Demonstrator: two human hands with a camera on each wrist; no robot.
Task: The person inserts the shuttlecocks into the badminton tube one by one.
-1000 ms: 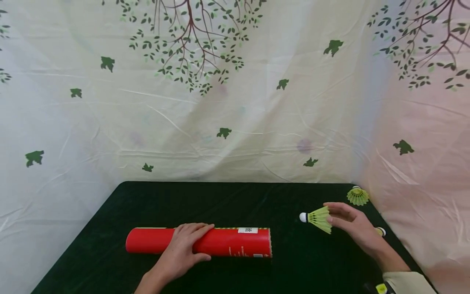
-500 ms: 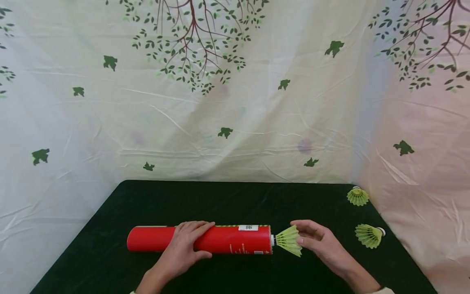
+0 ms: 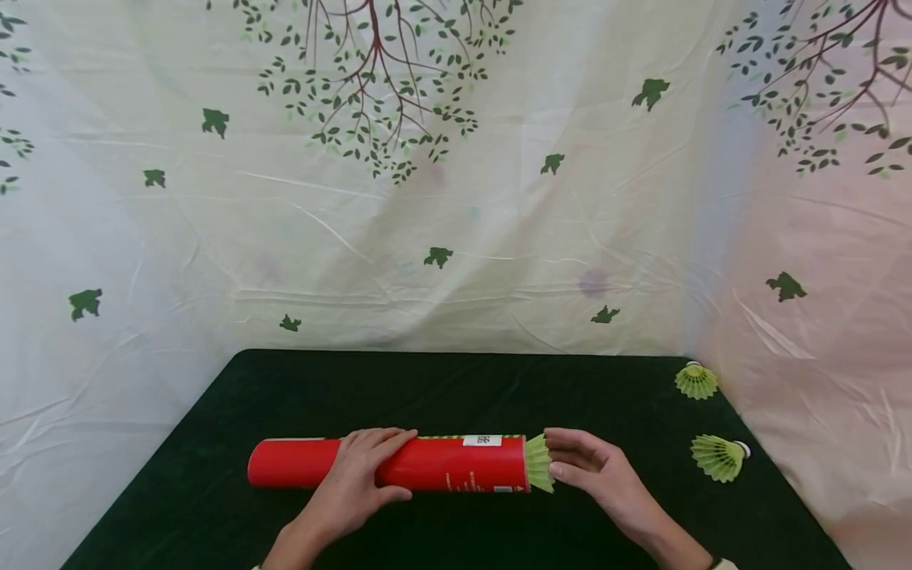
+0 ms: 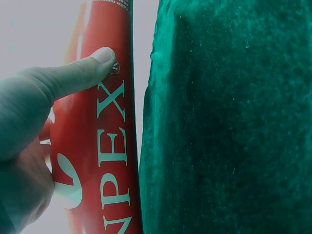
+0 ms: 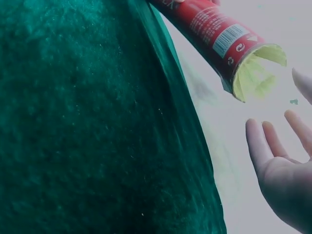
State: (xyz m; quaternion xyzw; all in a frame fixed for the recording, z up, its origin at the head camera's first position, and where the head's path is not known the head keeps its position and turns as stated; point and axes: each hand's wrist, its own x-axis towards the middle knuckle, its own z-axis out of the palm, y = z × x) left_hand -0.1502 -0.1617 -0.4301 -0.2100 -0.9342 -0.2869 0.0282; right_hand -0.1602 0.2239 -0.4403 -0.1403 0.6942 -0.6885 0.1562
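A red shuttlecock tube (image 3: 463,467) lies sideways on the dark green table, its open end facing right. My left hand (image 3: 359,475) grips it around the middle; in the left wrist view the thumb (image 4: 90,68) lies across the tube's printed side. At the open end a yellow shuttlecock (image 3: 538,463) is mostly inside, the edge of its skirt sticking out. Just right of that skirt is my right hand (image 3: 598,471). The right wrist view shows this hand (image 5: 285,183) with fingers extended and spread, apart from the tube's mouth, and nothing in the palm.
Two more yellow shuttlecocks lie near the table's right edge, one at the far corner (image 3: 696,381) and one nearer (image 3: 718,457). Behind the green table (image 3: 598,396) hangs a pale cloth (image 3: 484,301) printed with branches and leaves.
My right hand has carried the shuttlecock leftward from the table's right side to the tube, and it has gone in cork first. The right fingers have come off it. My left hand stays on the tube.
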